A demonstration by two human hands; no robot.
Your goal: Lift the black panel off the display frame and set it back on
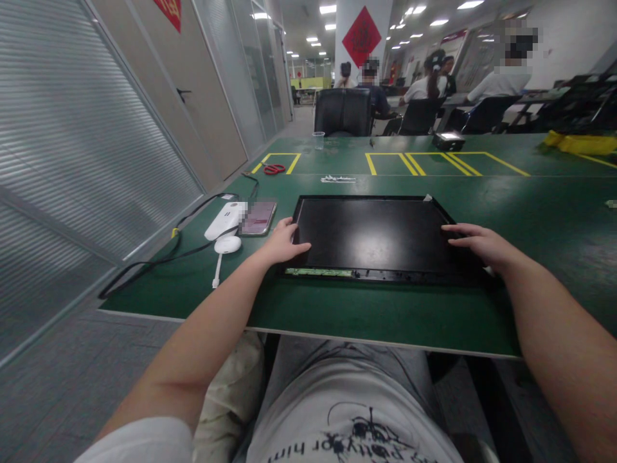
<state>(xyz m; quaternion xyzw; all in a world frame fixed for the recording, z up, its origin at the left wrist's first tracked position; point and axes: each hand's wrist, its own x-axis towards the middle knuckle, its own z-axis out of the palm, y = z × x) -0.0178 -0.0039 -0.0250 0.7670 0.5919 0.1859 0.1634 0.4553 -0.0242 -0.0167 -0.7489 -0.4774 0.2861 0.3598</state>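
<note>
A black LCD screen panel lies flat on the green table, with a green circuit board strip exposed along its near edge. Holding its left edge is my left hand, the thumb over the dark surface and the other fingers along the frame. My right hand grips the opposite edge, its fingertips reaching over the frame; part of that grip is hidden from view. A small whitish tab shows at the panel's far right corner.
Left of the panel are a phone, a white device, a round white case and a black cable. Farther off are red scissors, white strips, a plastic cup and a black box. People sit beyond.
</note>
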